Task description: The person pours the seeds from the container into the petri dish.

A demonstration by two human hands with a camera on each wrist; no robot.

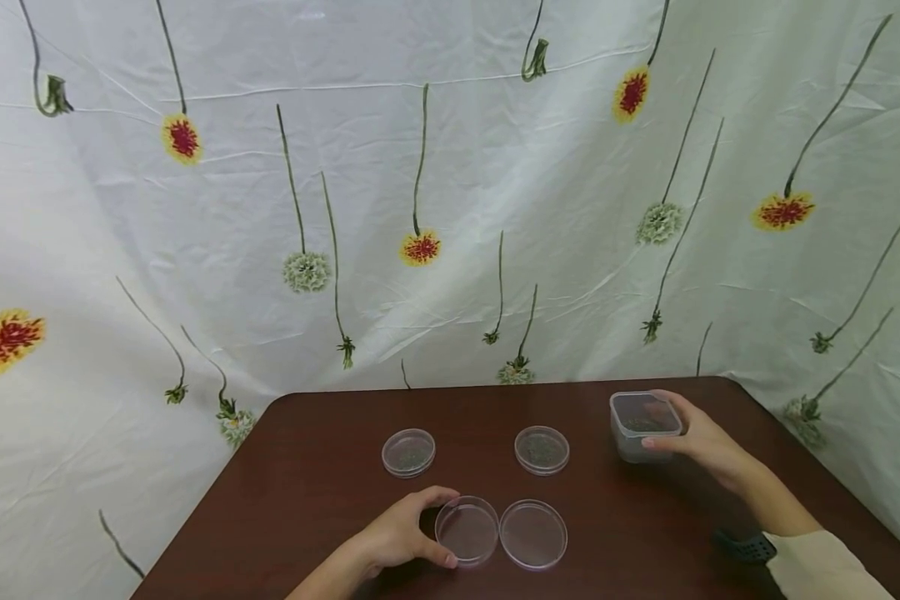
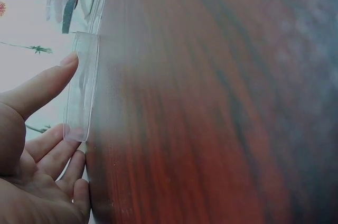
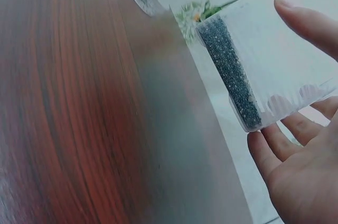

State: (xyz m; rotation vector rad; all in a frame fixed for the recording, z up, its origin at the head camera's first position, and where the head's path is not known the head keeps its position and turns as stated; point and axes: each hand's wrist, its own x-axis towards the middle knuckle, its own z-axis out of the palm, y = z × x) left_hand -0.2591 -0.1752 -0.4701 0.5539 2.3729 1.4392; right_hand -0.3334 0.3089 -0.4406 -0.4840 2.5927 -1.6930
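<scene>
My left hand [image 1: 403,533] holds a clear petri dish [image 1: 467,531] by its rim, thumb on the near side and fingers on the far side. In the left wrist view the dish [image 2: 83,86] stands between thumb and fingers, low over the wood. A second petri dish [image 1: 533,535] sits just to its right. At the table's far right, my right hand [image 1: 701,437] grips a clear plastic tub [image 1: 633,437] round its sides. The right wrist view shows a layer of small dark grains [image 3: 229,71] at the bottom of this tub, which looks lifted off the table.
Farther back on the dark wooden table [image 1: 307,467] are two more petri dishes, one at left [image 1: 408,452] and one at right [image 1: 542,450], both with dark contents. A flower-print cloth [image 1: 375,183] hangs behind the table. A dark band [image 1: 746,547] circles the right wrist.
</scene>
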